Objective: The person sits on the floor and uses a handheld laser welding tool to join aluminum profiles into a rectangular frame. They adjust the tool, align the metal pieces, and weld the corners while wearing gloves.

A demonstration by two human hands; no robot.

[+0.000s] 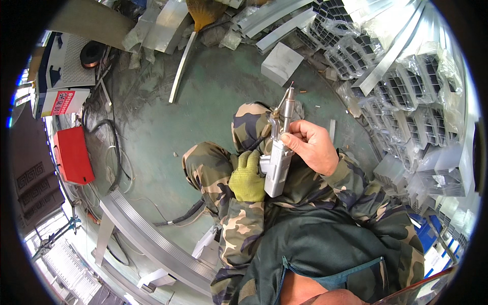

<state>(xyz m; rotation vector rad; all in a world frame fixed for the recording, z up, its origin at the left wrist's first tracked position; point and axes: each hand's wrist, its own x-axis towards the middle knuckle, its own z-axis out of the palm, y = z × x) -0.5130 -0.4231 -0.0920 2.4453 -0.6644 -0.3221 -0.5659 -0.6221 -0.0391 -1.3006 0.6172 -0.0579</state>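
A silver welding gun (277, 170) with a boxy metal body stands over my lap, its long nozzle (288, 109) and thin tip pointing away from me. My left hand (247, 180), in a yellow-green knit glove, is closed round the gun's grip on its left side. Bare, my right hand (316, 148) pinches the gun where the nozzle meets the body, thumb on top; the other fingertips are partly hidden behind it. Below the nozzle are my knees in camouflage trousers (207, 162).
A red machine box (73, 156) and dark cables (118, 145) lie left. Ribbed metal profiles (147, 231) run along the lower left. A broom (184, 66) and a marbled white block (282, 63) are ahead. Wrapped stacks of metal tubes (406, 91) line the right.
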